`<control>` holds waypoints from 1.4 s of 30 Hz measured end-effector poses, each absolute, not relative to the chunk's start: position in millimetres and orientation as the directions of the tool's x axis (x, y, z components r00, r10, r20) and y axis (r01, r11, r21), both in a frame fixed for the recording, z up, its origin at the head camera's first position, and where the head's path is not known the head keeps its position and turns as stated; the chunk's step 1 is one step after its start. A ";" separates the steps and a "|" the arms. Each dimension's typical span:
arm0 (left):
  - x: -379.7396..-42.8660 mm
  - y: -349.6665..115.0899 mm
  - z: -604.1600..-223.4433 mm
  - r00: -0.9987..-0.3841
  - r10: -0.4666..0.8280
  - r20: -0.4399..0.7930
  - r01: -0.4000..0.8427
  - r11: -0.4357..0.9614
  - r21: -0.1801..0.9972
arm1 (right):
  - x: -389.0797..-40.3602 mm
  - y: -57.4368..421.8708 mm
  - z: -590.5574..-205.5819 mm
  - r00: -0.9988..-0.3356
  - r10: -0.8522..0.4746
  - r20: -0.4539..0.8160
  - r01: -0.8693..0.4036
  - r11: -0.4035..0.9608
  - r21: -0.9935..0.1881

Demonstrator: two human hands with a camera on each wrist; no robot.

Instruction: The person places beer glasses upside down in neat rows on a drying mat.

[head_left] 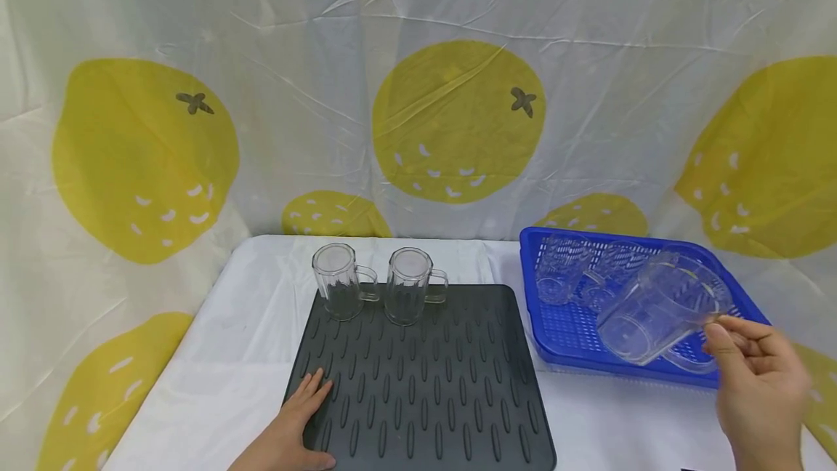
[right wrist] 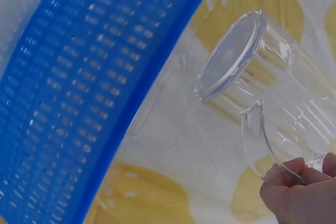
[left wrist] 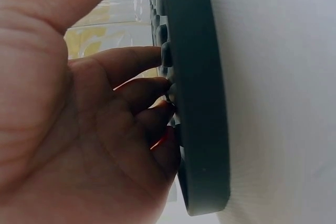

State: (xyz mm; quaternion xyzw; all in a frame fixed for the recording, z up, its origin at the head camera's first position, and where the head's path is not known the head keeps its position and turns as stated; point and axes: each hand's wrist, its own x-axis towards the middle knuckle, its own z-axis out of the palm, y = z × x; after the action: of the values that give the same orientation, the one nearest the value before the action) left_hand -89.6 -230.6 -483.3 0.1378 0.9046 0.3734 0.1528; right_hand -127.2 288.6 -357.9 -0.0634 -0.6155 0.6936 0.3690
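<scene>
My right hand (head_left: 761, 384) pinches the handle of a large clear pitcher (head_left: 637, 315), which is tilted above the blue basket (head_left: 569, 358). In the right wrist view the fingers (right wrist: 294, 190) curl round the lower end of the pitcher's handle (right wrist: 252, 135). My left hand (head_left: 294, 424) rests with spread fingers on the left edge of a black ridged drying mat (head_left: 425, 384). From the left wrist view, its fingertips touch the ridges. Two glass mugs (head_left: 338, 286) stand side by side on the mat's far left part, handles pointing right.
Several clear glasses (head_left: 559, 267) lie in the blue basket, partly hidden by the pitcher. A white cloth (head_left: 222, 355) covers the table. Behind it hangs a white curtain (head_left: 458, 13) printed with yellow lemons.
</scene>
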 end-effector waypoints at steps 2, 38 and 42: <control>-90.4 -229.8 -483.6 -0.915 0.363 -0.176 0.134 0.684 0.717 | -124.9 283.2 -356.4 -0.732 0.590 0.339 -0.392 0.042 -0.919; -92.7 -231.9 -486.3 -0.904 0.383 -0.189 0.133 0.672 0.729 | -109.6 212.2 -388.6 -0.871 0.212 0.444 -0.473 -0.113 -0.874; -92.6 -231.0 -483.3 -0.908 0.364 -0.208 0.105 0.678 0.727 | -108.2 206.4 -393.2 -0.870 0.163 0.465 -0.487 -0.142 -0.862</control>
State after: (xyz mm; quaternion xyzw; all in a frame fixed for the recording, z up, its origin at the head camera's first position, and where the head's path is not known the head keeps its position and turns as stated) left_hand -92.6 -231.0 -483.3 0.1303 0.9000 0.3792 0.1707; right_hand -108.2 206.4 -393.2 0.1311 -0.6178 0.7440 0.2181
